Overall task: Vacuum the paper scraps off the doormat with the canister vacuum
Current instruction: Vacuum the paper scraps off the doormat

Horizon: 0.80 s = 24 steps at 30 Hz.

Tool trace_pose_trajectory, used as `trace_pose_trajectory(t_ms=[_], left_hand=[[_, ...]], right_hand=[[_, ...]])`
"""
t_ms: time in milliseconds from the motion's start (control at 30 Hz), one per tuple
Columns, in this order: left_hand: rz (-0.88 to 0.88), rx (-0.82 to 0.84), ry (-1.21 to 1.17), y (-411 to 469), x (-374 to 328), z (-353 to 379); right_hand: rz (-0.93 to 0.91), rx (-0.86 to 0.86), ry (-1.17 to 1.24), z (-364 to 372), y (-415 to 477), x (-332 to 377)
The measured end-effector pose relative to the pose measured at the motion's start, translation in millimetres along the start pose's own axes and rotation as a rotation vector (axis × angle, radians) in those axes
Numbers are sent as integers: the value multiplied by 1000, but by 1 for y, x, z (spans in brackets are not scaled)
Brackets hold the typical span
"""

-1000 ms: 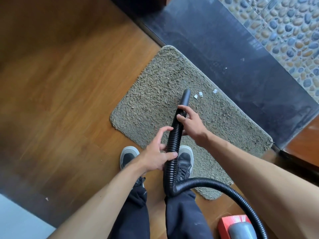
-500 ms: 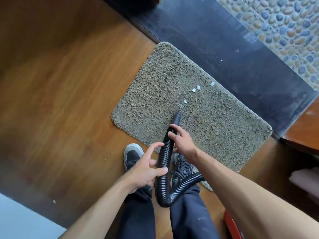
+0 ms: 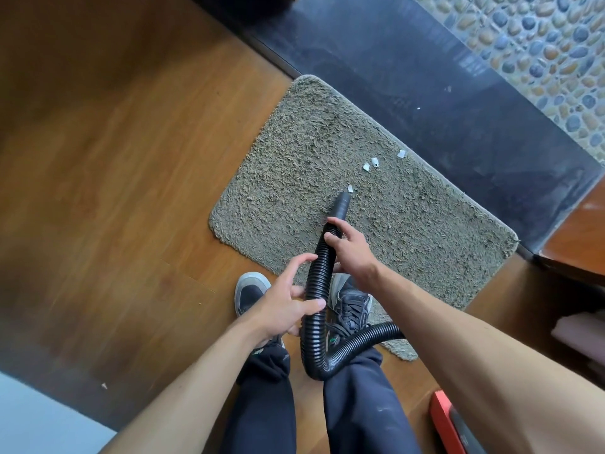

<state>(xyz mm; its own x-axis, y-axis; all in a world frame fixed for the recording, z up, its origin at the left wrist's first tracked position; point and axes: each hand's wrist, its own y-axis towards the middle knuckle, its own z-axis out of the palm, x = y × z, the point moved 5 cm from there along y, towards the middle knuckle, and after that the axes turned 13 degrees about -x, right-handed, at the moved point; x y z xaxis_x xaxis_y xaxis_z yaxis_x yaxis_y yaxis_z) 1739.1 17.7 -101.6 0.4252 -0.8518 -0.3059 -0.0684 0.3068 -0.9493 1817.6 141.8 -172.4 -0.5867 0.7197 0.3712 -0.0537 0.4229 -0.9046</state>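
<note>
Both hands grasp hose (image 3: 317, 290) at frame centre: right hand (image 3: 352, 247) near nozzle (image 3: 341, 206), left hand (image 3: 288, 306) lower. Nozzle tip touches scrap (image 3: 350, 189) mid-mat (image 3: 294, 178); 3 more scraps (image 3: 375, 162) upper right.

Home entryway: wood floor (image 3: 114, 191), doormat (image 3: 294, 178), pebble paving (image 3: 540, 44).

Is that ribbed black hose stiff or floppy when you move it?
Probably bendy: the ribbed black vacuum hose curls into a tight loop below the left hand. Likely springy, not limp, since it arcs smoothly. The smooth black nozzle beyond the right hand looks rigid.
</note>
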Motion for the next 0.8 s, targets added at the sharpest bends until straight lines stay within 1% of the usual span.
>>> trace_pose_trajectory(t_ms=[400, 800], left_hand=[[20, -26, 33, 8, -18, 10], [54, -50, 110, 29, -45, 31]], right_hand=[[-23, 5, 29, -12, 10, 14], [-123, -26, 20, -38, 30, 39]])
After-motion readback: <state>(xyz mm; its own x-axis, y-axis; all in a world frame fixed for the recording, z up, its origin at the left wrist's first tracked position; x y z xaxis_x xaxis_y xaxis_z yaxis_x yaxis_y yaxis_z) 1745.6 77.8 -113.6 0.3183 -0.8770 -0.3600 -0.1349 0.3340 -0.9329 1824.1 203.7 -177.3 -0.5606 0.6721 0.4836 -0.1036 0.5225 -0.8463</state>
